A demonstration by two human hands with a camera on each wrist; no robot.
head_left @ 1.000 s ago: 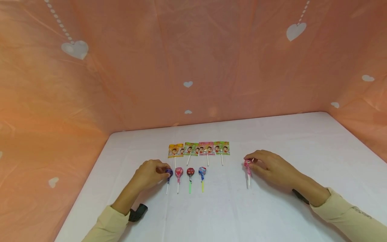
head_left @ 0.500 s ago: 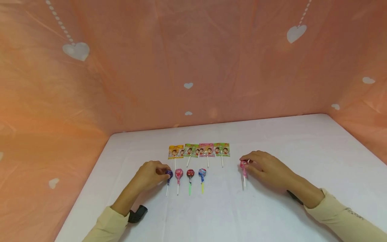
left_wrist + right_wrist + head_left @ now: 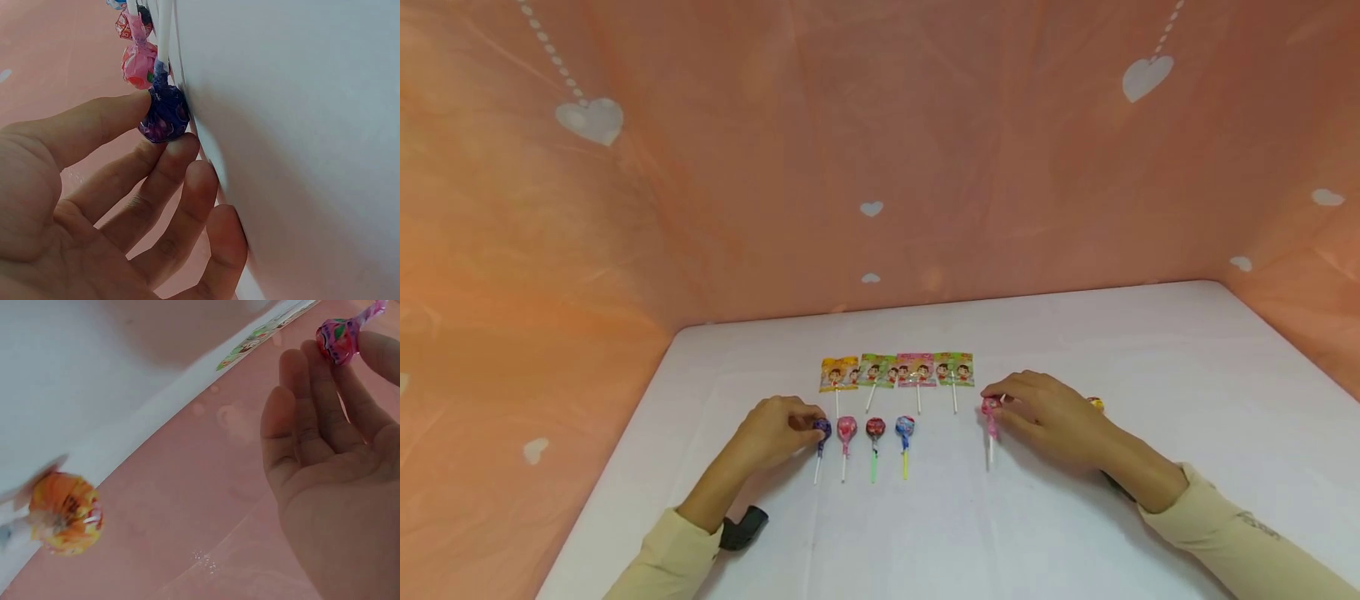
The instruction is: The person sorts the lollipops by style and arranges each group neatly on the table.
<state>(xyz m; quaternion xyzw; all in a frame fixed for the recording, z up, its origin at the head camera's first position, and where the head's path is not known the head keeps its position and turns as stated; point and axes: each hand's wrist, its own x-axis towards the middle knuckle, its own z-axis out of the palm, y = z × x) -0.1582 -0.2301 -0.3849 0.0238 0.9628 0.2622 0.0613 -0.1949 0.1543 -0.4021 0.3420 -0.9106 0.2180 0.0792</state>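
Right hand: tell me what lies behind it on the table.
Behind the right hand, an orange lollipop peeks out on the white table; only its head shows, its stick covered by the hand. The hand itself pinches a pink lollipop.

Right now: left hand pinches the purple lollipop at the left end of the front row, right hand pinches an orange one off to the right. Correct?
Not quite. The right hand pinches a pink lollipop, not an orange one; the right wrist view shows its pink head between the fingertips. The orange lollipop lies untouched behind that hand. The left hand does pinch the purple lollipop at the row's left end.
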